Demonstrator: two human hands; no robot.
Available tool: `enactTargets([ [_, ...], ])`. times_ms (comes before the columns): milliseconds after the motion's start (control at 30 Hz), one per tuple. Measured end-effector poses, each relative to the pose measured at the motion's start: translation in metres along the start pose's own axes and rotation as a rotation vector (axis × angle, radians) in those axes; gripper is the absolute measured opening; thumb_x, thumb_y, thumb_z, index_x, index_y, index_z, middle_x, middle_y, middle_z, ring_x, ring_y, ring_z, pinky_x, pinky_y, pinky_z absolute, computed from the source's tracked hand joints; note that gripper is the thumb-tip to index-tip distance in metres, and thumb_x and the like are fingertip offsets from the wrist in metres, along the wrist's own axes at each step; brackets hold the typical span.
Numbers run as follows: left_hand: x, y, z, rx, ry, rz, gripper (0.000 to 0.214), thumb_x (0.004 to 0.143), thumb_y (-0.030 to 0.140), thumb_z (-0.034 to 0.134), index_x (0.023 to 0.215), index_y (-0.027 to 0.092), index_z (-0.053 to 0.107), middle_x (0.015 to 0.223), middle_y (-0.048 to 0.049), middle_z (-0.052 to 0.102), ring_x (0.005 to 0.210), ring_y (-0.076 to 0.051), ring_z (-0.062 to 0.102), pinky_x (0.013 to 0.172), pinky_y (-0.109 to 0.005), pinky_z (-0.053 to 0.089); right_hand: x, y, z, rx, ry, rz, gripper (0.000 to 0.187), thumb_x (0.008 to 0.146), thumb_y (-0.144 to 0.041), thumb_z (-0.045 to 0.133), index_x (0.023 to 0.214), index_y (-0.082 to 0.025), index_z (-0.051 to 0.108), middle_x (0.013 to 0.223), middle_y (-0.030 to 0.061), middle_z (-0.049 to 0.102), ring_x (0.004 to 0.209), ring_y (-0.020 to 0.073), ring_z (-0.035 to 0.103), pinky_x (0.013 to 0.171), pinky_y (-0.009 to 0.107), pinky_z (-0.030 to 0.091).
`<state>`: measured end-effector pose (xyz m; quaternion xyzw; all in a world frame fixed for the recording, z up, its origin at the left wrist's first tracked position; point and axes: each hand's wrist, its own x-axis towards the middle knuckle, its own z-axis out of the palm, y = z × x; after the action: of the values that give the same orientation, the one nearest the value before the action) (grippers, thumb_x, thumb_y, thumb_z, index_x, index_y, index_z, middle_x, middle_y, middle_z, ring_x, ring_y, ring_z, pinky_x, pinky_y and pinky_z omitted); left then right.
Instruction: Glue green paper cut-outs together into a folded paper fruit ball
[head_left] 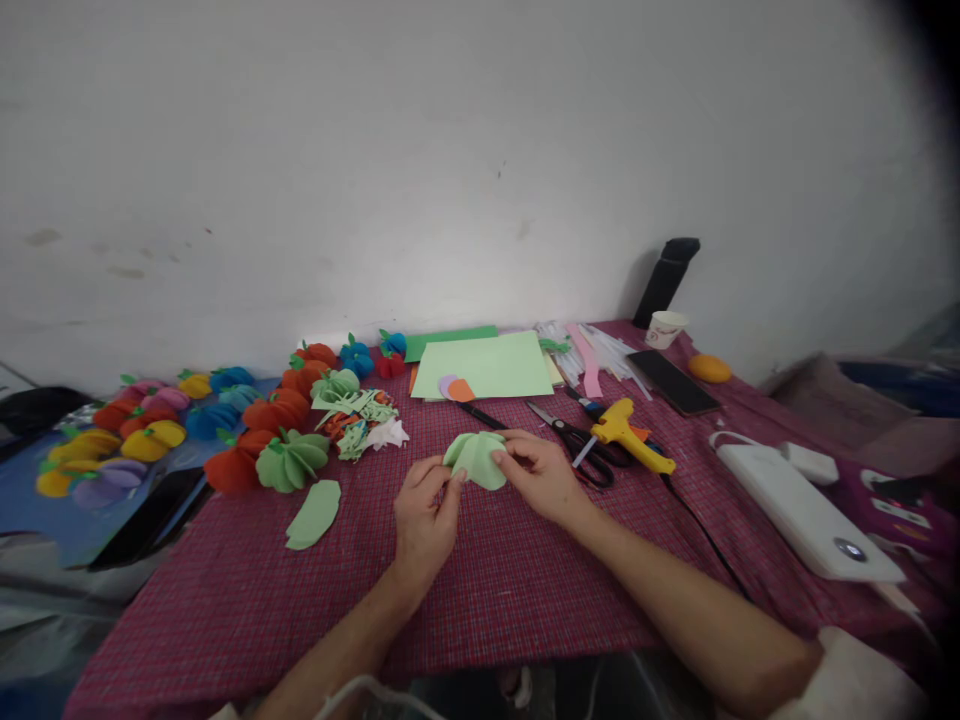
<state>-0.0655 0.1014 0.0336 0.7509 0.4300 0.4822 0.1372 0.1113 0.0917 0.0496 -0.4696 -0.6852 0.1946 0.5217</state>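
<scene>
Both my hands hold a light green folded paper shape (477, 459) just above the red checked tablecloth (480, 590). My left hand (424, 515) pinches its lower left edge with thumb and fingers closed. My right hand (541, 474) grips its right side, fingers curled over the top. A loose stack of green paper ovals (314, 513) lies to the left of my left hand. Black scissors (581, 440) and a yellow glue gun (628, 434) lie just right of my right hand.
Finished paper fruits in orange, green, blue, yellow and purple (247, 420) crowd the left side. Green paper sheets (486, 365), paper scraps (360, 415), a phone (673, 380), a paper cup (664, 328), a black bottle (666, 280) and a white power bank (806, 510) sit behind and right.
</scene>
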Motion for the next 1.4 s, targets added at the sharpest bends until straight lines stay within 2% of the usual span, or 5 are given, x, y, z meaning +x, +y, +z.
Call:
enactTargets([
  [300,-0.0015,-0.0001,0.0,0.069,0.024,0.091,0.012,0.084,0.021,0.049,0.088,0.018,0.06,0.089,-0.0046,0.061,0.08,-0.015,0.058,0.073,-0.028,0.048,0.0001,0.0007,-0.0002,-0.011,-0.003,0.016,0.025,0.083,-0.021,0.051,0.06,-0.018,0.061,0.093,0.0071,0.067,0.083,0.0158,0.063,0.071,0.027,0.047],
  [467,-0.0024,-0.0042,0.0044,0.077,0.063,0.158,0.03,0.085,0.017,0.045,0.114,0.019,0.051,0.106,-0.0089,0.06,0.096,-0.018,0.057,0.082,-0.032,0.048,0.0007,0.0014,0.0004,-0.011,-0.006,0.005,0.025,0.083,-0.02,0.051,0.06,-0.019,0.061,0.093,0.0068,0.067,0.084,0.0159,0.062,0.072,0.028,0.047],
  [900,0.0006,0.0052,-0.0025,0.019,-0.152,0.068,0.022,0.08,0.028,0.054,0.1,0.02,0.061,0.098,-0.0067,0.061,0.091,-0.019,0.057,0.079,-0.032,0.048,0.0005,-0.003,-0.0019,0.066,-0.082,-0.01,0.023,0.08,-0.012,0.049,0.084,-0.021,0.07,0.101,0.0063,0.066,0.092,0.0167,0.062,0.081,0.03,0.049],
  [1033,0.001,0.0047,0.0009,0.016,-0.112,0.066,0.024,0.074,0.033,0.062,0.093,0.019,0.059,0.09,-0.0053,0.061,0.084,-0.019,0.058,0.076,-0.033,0.048,0.0002,-0.0012,0.002,0.048,-0.073,-0.031,0.021,0.074,-0.013,0.056,0.088,-0.022,0.07,0.101,0.0063,0.066,0.093,0.0178,0.062,0.081,0.031,0.05],
  [1400,-0.0002,-0.0002,0.0034,0.047,-0.058,-0.098,0.019,0.084,0.028,0.047,0.074,0.017,0.059,0.066,0.0013,0.059,0.06,-0.011,0.052,0.056,-0.022,0.039,-0.0012,-0.0033,0.0002,0.016,-0.065,-0.002,0.022,0.079,-0.018,0.055,0.095,-0.022,0.069,0.103,0.0073,0.066,0.098,0.019,0.061,0.084,0.034,0.05],
])
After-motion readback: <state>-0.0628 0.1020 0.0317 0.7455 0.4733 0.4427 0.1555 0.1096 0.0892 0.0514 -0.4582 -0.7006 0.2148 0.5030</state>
